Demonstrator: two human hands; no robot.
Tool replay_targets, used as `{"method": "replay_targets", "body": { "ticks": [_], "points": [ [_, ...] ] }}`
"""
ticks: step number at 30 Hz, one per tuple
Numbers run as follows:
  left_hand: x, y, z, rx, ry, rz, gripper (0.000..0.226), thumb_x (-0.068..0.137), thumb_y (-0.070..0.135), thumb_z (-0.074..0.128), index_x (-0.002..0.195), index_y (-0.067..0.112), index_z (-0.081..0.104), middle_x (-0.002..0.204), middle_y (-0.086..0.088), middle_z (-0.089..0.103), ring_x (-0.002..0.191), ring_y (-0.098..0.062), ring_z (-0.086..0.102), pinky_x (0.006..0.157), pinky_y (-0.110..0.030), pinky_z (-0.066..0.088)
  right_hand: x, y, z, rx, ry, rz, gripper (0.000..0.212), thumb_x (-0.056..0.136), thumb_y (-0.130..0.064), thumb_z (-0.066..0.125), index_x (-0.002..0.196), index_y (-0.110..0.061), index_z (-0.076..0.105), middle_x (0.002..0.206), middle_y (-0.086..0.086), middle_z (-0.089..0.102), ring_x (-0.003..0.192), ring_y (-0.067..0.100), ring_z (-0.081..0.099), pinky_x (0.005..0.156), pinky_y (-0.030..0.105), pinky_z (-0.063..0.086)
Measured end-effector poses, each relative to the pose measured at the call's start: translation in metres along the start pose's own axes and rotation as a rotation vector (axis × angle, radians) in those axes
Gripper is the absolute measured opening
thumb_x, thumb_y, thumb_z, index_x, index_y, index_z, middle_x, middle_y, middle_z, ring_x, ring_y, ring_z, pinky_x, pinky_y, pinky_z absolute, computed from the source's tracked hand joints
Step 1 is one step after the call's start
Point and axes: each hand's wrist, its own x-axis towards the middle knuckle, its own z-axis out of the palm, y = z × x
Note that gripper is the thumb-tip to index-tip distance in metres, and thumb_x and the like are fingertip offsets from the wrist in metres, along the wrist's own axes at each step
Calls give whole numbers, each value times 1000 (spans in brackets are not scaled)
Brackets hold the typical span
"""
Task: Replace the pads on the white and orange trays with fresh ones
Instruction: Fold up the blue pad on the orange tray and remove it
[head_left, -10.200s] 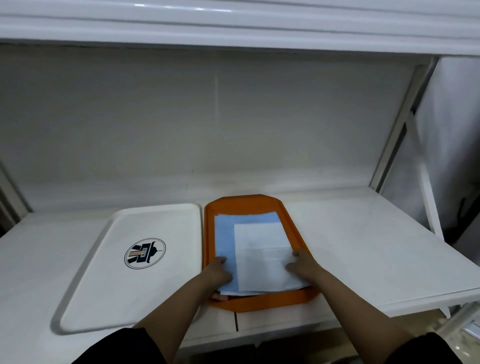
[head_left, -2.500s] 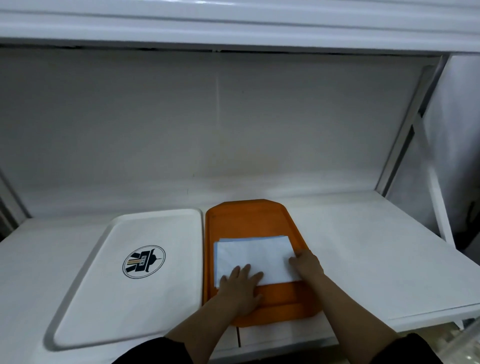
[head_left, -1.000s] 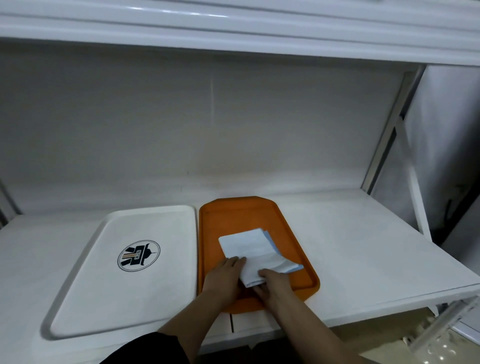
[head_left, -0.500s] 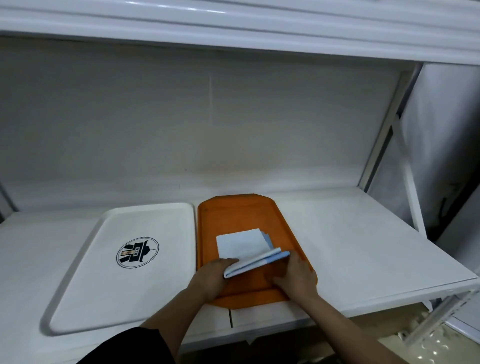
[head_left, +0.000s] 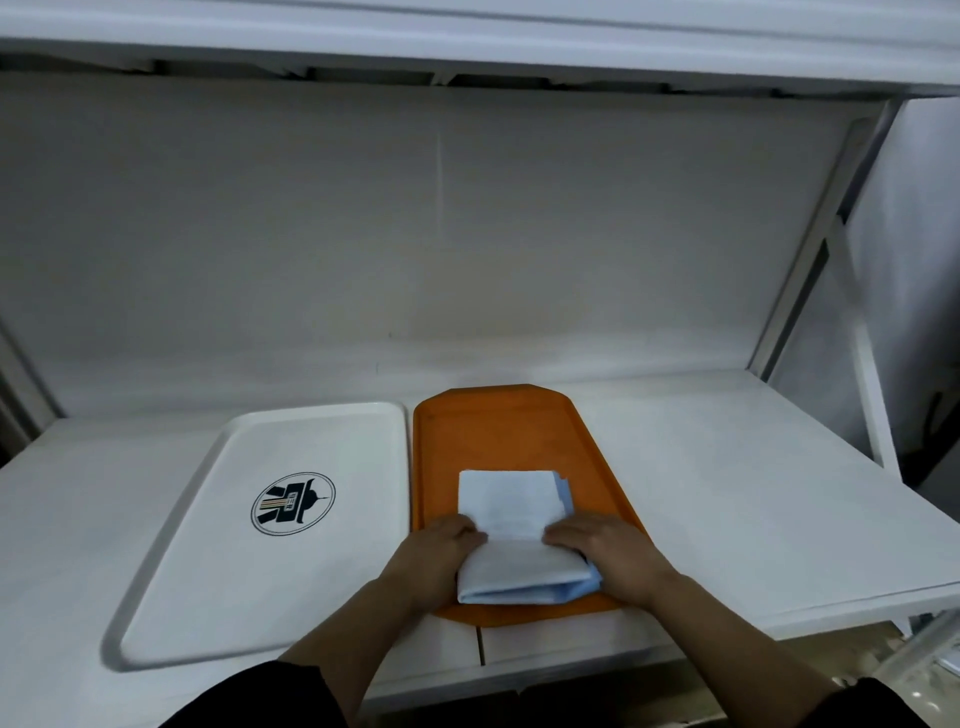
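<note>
Pad (head_left: 511, 535) now folded down to a small thick bundle on the near half of the orange tray (head_left: 498, 431); ten seconds ago it lay spread flat over most of the tray, and half a second ago it was a thinner fold held at its near edge. Far half of the tray floor is bare again.

Left hand (head_left: 441, 558) grips the bundle's left side, right hand (head_left: 605, 556) its right side; fingers of both curl over the top fold and clamp it. Judgement: the used pad is packed for removal, lift-off comes next, then a fresh one goes down. No fresh pads in view.

White tray (head_left: 218, 519) sits just left of the orange one, long edges nearly touching. No pad on it; round dark logo (head_left: 293, 503) printed mid-floor. Whether it is stripped or simply not yet lined, cannot tell.

Materials: pad is soft, limp sheet, white face with pale blue backing showing at the right edge and the rolled near edge; folds are rounded, not creased. Orange tray is hard plastic, raised rim, clipped corners, matte floor. White tray is smooth plastic, rounded corners. Both rest on a white table (head_left: 727, 493), near its front edge.
</note>
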Motion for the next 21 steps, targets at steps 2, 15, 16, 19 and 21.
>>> {"method": "replay_targets", "body": {
  "ticks": [2,15,16,19,21],
  "points": [
    [2,1,1,-7,36,-9,50,95,28,47,144,24,37,146,-1,36,133,-18,36,108,-28,34,-5,1,2,17,3,26,41,90,-25,59,130,-27,57,136,-6,55,124,12,49,103,21,36],
    [13,-3,-19,-541,42,-296,33,96,40,48,119,21,61,112,-3,66,98,-16,62,79,-23,46,9,-1,11,778,125,477,42,82,-29,72,120,-26,53,110,-12,61,101,7,59,91,25,49],
    [16,-3,-21,-561,28,-325,34,95,40,49,119,19,61,112,-4,66,98,-17,62,81,-25,47,12,-1,11,794,138,496,34,86,-31,68,117,-25,56,109,-7,65,99,10,62,91,30,51],
    [24,-4,-22,-628,37,-411,34,95,41,49,113,16,62,110,-6,66,97,-19,62,84,-29,49,21,-6,10,737,178,562,21,94,-40,52,107,-24,59,100,0,68,88,13,64,83,35,54],
    [29,-3,-24,-611,57,-453,34,95,40,48,114,14,60,111,-7,64,98,-20,60,84,-30,48,28,-9,14,634,230,617,30,97,-43,44,99,-17,61,87,1,67,77,14,62,70,32,51]
  ]
}}
